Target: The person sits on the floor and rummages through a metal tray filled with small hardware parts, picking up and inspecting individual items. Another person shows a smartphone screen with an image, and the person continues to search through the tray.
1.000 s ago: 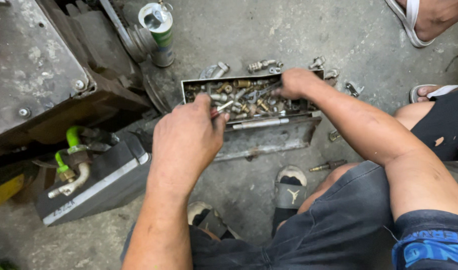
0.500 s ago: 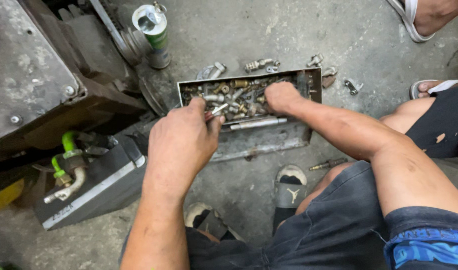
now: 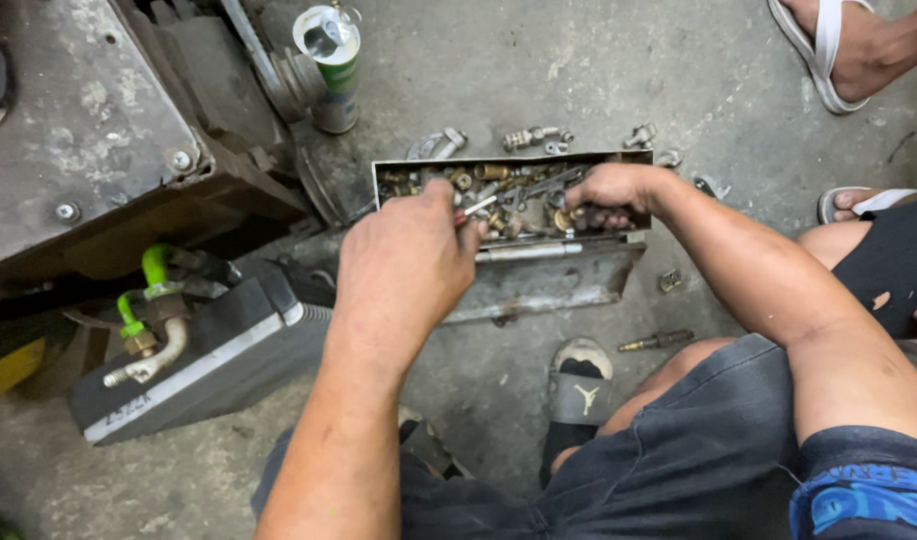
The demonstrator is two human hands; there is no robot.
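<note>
Machine housing [image 3: 88, 130], grey metal, largest item, at my upper left on the concrete floor [image 3: 538, 70]. Finned cooling unit [image 3: 208, 365] with green-capped pipes [image 3: 143, 290], lying below the housing beside my left forearm. Metal box [image 3: 538, 200], long and shallow, lid folded down toward me, straight ahead on the floor; it is filled with small brass and steel fittings [image 3: 508, 185]. My left hand [image 3: 403, 265], over the box's left half, fingers drawn together and pinching a small silver part at the tips; what kind of part I cannot tell. My right hand [image 3: 608, 190], inside the box's right half, fingers curled down into the fittings; whether it grips one I cannot tell. Can [image 3: 330, 60], green and white, open top, standing beyond the box by the housing. Sandal [image 3: 575, 385], black, near my knee. Screwdriver [image 3: 658, 341], short, just right of the sandal. Loose fittings [image 3: 533, 135], scattered just beyond the box's far rim.
</note>
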